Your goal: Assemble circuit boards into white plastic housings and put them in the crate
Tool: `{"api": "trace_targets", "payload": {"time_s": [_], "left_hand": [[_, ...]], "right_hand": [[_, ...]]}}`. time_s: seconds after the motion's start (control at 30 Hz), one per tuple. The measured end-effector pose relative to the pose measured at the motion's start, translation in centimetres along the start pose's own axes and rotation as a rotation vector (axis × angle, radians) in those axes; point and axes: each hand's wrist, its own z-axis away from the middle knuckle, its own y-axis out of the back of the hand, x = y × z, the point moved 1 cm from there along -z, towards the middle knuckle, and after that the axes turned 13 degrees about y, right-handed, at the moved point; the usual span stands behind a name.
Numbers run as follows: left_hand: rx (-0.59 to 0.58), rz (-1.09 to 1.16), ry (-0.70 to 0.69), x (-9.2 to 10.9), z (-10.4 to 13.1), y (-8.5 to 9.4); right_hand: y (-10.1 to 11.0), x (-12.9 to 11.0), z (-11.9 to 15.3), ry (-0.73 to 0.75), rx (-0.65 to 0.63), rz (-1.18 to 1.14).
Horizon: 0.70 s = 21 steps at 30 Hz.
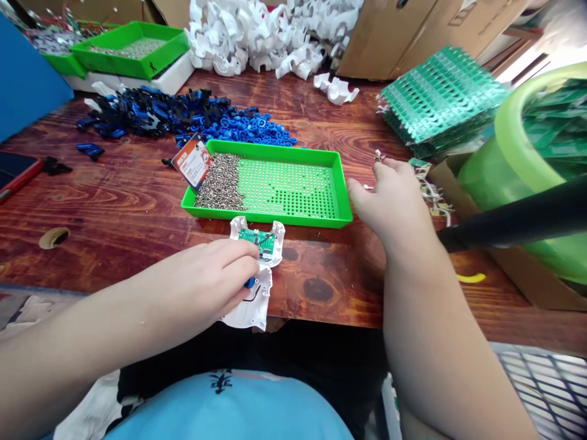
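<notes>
A white plastic housing (247, 305) lies at the table's front edge, with a green circuit board (266, 241) in its upper part. My left hand (229, 269) is closed over the housing's left side, its fingers around a small blue part (249, 282) that shows beneath them. To the right of the green tray (342, 195), my right hand (385, 189) reaches over the table with thumb and forefinger apart. A small white connector (378, 154) shows at its fingertips; whether the fingers hold it is unclear. The tray contains many small metal screws (222, 180) and a card (192, 162).
Blue rings (257, 129) and black-blue parts (156, 116) lie behind the tray, with white shells (270, 36) further back. Stacked green boards (444, 98), a green bucket (495, 159) and a black bar (518, 214) stand right. A red-edged phone (21, 174) lies left.
</notes>
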Motion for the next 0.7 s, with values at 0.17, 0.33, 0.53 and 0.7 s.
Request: {"api": "trace_targets", "payload": {"time_s": [0.17, 0.33, 0.53, 0.7], "left_hand": [[-0.049, -0.023, -0.013, -0.41, -0.04, 0.14], [-0.110, -0.033, -0.009, -0.75, -0.11, -0.05], [-0.130, -0.030, 0.003, -0.78, -0.50, -0.29], [-0.171, -0.018, 0.028, -0.93, -0.80, -0.25]], "right_hand": [[-0.02, -0.01, -0.07, -0.007, -0.004, -0.023], [-0.04, 0.05, -0.13, -0.022, 0.004, -0.055], [0.24, -0.38, -0.12, -0.052, -0.054, -0.036], [0.47, -0.47, -0.15, -0.055, -0.063, -0.038]]}}
